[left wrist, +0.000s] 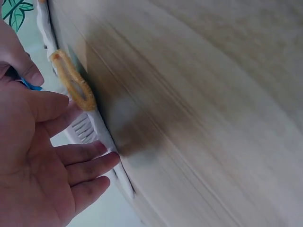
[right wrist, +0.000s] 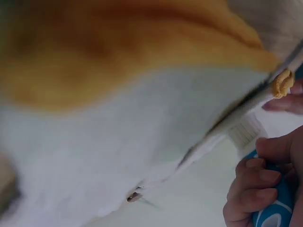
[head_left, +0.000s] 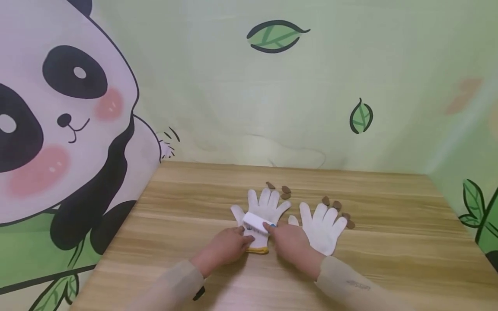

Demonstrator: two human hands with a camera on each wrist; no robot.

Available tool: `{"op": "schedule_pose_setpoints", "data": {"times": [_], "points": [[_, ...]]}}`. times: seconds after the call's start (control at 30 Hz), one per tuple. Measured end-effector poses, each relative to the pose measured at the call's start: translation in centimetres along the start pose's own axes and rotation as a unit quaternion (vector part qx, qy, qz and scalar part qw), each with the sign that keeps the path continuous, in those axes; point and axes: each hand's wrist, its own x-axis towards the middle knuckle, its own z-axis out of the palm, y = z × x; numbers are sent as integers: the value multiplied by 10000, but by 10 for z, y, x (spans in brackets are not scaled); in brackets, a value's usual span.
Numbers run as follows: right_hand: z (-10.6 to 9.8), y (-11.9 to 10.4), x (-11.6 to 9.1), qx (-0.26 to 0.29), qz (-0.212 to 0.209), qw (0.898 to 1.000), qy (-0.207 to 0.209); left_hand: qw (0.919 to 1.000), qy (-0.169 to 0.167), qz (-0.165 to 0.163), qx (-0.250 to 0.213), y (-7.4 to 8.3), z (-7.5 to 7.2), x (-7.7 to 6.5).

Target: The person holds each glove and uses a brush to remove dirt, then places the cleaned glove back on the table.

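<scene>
My right hand grips the blue handle of a scrub brush. The brush's white head lies across the palm of a white knitted glove, bristles turned toward the glove. This glove lies flat with its fingers spread away from me and a yellow cuff at the near end. At its wrist part, my left hand rests with extended, slightly bent fingers along the edge. A second white glove lies flat to the right, its cuff end partly behind my right hand.
Small brown pieces lie beyond the fingertips of the first glove. Several more brown pieces lie around those of the second. The wood-grain table meets a green wall covering with panda and leaf drawings at its back.
</scene>
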Motion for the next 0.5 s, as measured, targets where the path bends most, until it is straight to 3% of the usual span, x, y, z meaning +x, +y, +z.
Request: {"op": "schedule_pose_setpoints", "data": {"times": [0.27,0.5], "points": [[-4,4,9,117,213,9995,-199,9999,48,-73,96,3,-3,1],[-6,5,13,161,199,9996,-94,9999,-29,-87,108,6,-7,-4]]}}
